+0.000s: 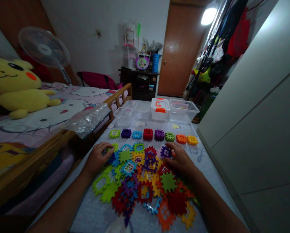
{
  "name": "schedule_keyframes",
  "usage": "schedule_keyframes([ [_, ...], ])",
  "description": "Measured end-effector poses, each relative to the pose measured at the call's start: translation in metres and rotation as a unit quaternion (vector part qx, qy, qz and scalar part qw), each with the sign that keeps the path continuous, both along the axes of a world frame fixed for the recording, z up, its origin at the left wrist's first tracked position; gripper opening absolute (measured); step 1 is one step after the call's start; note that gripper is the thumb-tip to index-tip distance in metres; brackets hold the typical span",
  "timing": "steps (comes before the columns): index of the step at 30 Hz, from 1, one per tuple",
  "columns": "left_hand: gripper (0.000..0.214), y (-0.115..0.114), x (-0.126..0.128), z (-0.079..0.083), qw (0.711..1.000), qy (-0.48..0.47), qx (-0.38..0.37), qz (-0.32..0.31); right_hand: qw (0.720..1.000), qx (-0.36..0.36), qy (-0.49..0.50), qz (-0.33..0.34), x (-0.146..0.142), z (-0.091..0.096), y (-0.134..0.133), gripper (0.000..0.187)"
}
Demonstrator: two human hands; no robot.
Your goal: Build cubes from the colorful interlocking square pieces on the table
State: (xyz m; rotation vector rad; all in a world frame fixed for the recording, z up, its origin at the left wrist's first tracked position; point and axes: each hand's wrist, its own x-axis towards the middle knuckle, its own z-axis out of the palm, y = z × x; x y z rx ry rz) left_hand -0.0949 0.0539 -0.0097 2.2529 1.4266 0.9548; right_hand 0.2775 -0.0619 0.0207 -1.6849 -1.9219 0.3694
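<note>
A heap of flat plastic interlocking tiles with notched edges lies before me, among them a lime green tile [168,182], a dark red tile [177,203] and an orange window tile [166,214]. My left hand [98,158] rests at the heap's left edge, fingers curved and apart against green and blue tiles. On the right side, my right hand [181,159] has its thumb and fingers spread beside a purple window tile [166,152]. Neither hand visibly lifts anything. Beyond them runs a row of several small block stacks, including a red one [148,134] and a yellow one [192,140].
A lidded clear box [160,113] with orange clips stands at the far end, between open clear containers [183,111]. A wooden bed rail [118,97] borders the left side. A pale cabinet [261,129] borders the right.
</note>
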Motion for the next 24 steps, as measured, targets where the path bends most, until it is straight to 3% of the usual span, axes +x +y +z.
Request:
schedule_keyframes([
  [5,0.035,0.0,0.0,0.0,1.0,0.001,-0.004,0.001,1.0,-0.015,-0.015,0.001,-0.007,-0.008,0.003,0.052],
  [10,0.035,0.002,-0.002,0.0,1.0,0.003,0.002,0.001,1.0,-0.002,0.001,-0.024,0.006,-0.008,0.002,0.031],
  [16,0.035,0.001,-0.001,-0.001,1.0,0.0,0.008,0.003,0.999,0.003,0.001,-0.045,0.013,-0.006,-0.001,0.021],
  [20,0.035,0.0,0.0,0.0,1.0,-0.011,0.004,0.007,1.0,-0.019,-0.01,-0.015,0.002,0.003,0.002,0.017],
  [24,0.034,-0.001,0.0,0.001,1.0,-0.007,0.0,0.004,0.996,-0.05,-0.043,0.064,-0.021,0.022,0.012,0.019],
])
